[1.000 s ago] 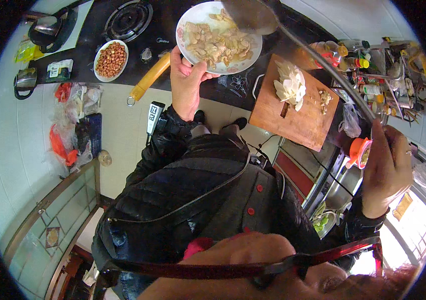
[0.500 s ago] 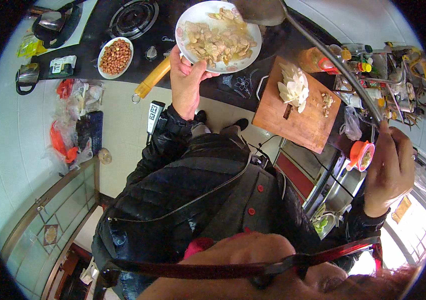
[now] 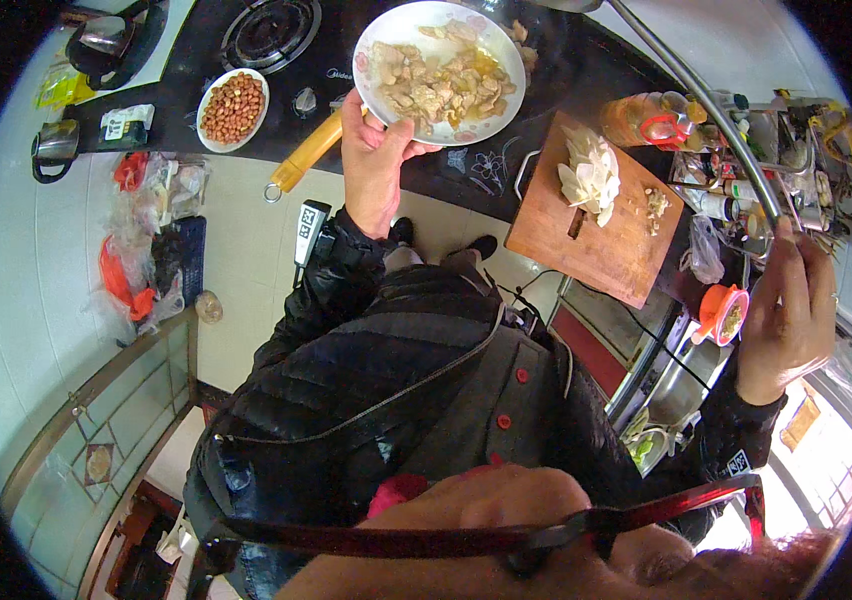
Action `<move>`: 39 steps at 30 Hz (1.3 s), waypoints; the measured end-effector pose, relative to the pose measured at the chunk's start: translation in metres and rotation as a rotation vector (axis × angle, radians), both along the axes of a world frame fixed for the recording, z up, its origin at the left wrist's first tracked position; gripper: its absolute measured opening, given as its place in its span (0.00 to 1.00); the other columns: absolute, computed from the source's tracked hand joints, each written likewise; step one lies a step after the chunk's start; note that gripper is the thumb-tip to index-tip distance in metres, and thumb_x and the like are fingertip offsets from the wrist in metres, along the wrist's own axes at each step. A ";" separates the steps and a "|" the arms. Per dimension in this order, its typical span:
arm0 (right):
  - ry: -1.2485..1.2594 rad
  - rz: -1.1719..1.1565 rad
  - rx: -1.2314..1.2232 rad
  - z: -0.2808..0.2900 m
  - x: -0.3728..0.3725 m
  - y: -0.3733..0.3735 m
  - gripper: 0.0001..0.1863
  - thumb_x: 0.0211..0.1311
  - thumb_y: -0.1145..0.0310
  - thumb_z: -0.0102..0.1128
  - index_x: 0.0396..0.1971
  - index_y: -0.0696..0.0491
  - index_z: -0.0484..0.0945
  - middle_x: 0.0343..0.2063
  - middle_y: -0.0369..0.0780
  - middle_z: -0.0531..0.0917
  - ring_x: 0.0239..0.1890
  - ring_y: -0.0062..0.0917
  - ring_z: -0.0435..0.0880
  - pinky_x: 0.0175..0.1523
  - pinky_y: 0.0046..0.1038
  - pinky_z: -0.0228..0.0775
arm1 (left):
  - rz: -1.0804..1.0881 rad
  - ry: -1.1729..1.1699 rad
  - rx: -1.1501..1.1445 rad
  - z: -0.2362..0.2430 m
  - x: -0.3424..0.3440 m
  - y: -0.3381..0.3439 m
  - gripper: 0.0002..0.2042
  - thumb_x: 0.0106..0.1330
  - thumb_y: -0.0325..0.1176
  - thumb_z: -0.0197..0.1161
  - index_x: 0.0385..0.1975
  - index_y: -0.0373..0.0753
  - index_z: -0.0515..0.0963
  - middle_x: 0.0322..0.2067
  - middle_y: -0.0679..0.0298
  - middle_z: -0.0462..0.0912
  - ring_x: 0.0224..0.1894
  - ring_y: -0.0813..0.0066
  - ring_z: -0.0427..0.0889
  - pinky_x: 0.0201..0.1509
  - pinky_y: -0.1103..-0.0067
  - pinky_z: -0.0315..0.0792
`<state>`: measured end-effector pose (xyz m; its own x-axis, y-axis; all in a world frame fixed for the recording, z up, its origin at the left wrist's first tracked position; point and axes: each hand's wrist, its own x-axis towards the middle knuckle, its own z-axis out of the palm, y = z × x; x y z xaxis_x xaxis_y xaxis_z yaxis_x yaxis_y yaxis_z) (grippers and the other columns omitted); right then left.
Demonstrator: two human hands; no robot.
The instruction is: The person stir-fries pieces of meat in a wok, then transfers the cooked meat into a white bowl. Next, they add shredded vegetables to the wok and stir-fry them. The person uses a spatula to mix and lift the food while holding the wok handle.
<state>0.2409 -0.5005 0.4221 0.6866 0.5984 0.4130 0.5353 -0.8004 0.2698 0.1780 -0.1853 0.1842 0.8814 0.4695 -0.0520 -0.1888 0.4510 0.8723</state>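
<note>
Fingers of my left hand (image 3: 370, 178) grip the near edge of a round white plate (image 3: 396, 25), my thumb lying over the rim and the other fingers tucked beneath, partly hidden. I hold the plate above the black tabletop (image 3: 174, 128), at the top middle of my view. Cooked pale meat (image 3: 436, 88) is spread over it, with a wet sheen towards its right side. More pale pieces (image 3: 521, 36) show just past the plate's right edge; I cannot tell what they lie in.

My right hand (image 3: 786, 325) is out to the right, fingers closed around the end of a long metal utensil (image 3: 721, 115). Its shaft slants up and leftward, and its head is cut off by the upper edge, beyond the plate.

Just left of my left hand, a yellow handle (image 3: 304, 158) with a ring at its tip sticks out over the tabletop's edge. Farther left, an oval white dish (image 3: 230, 148) holds reddish-brown nuts (image 3: 234, 106), below a round burner (image 3: 271, 36) and beside a knob (image 3: 304, 101).

Between my hands, a wooden cutting board (image 3: 586, 265) carries a heap of white slices (image 3: 589, 182) and, to their right, a small pile of chopped bits (image 3: 656, 206). Near my right hand sit a clear plastic bag (image 3: 706, 252) and an orange-red cup (image 3: 714, 308).
</note>
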 end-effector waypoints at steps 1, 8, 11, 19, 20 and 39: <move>0.021 -0.013 0.018 0.000 0.000 -0.002 0.18 0.50 0.81 0.64 0.42 0.51 0.85 0.36 0.40 0.83 0.35 0.32 0.84 0.36 0.29 0.75 | 0.000 -0.008 -0.014 0.000 0.000 0.001 0.27 0.67 0.23 0.54 0.65 0.38 0.54 0.57 0.55 0.73 0.52 0.63 0.81 0.47 0.67 0.84; 0.205 0.017 0.216 -0.011 0.007 -0.006 0.17 0.53 0.84 0.61 0.43 0.56 0.82 0.35 0.42 0.81 0.35 0.33 0.83 0.39 0.27 0.74 | 0.015 -0.062 -0.057 0.004 -0.001 0.002 0.29 0.66 0.21 0.53 0.66 0.40 0.51 0.57 0.56 0.72 0.54 0.65 0.80 0.49 0.69 0.83; 0.281 -0.012 0.302 -0.018 0.009 -0.009 0.15 0.56 0.83 0.60 0.44 0.57 0.82 0.34 0.43 0.81 0.34 0.32 0.82 0.39 0.26 0.73 | 0.011 -0.081 -0.087 0.005 -0.005 0.002 0.29 0.66 0.20 0.53 0.65 0.40 0.52 0.58 0.55 0.72 0.54 0.65 0.79 0.50 0.67 0.82; 0.352 -0.051 0.393 -0.042 0.021 -0.016 0.14 0.61 0.79 0.58 0.46 0.55 0.81 0.35 0.42 0.82 0.34 0.29 0.82 0.39 0.26 0.74 | 0.032 -0.047 -0.079 0.015 -0.021 -0.002 0.28 0.65 0.18 0.52 0.64 0.38 0.53 0.57 0.54 0.73 0.54 0.65 0.80 0.51 0.68 0.82; 0.383 -0.089 0.389 -0.043 0.021 -0.017 0.14 0.61 0.79 0.58 0.47 0.54 0.81 0.36 0.42 0.83 0.34 0.29 0.83 0.39 0.26 0.74 | 0.040 -0.040 -0.068 0.016 -0.023 -0.003 0.28 0.65 0.19 0.53 0.64 0.38 0.53 0.57 0.54 0.73 0.54 0.65 0.80 0.51 0.69 0.82; 0.453 -0.059 -0.084 -0.049 0.083 0.009 0.13 0.60 0.70 0.58 0.45 0.48 0.82 0.30 0.50 0.83 0.34 0.46 0.82 0.37 0.42 0.73 | -0.091 0.245 -0.195 -0.048 -0.123 -0.020 0.31 0.64 0.21 0.55 0.67 0.37 0.52 0.56 0.54 0.73 0.50 0.64 0.82 0.47 0.69 0.83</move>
<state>0.3236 -0.4915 0.3726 0.8206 0.5712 0.0155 0.5682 -0.8185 0.0847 0.0551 -0.2051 0.1360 0.8693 0.3501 -0.3490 0.0647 0.6193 0.7824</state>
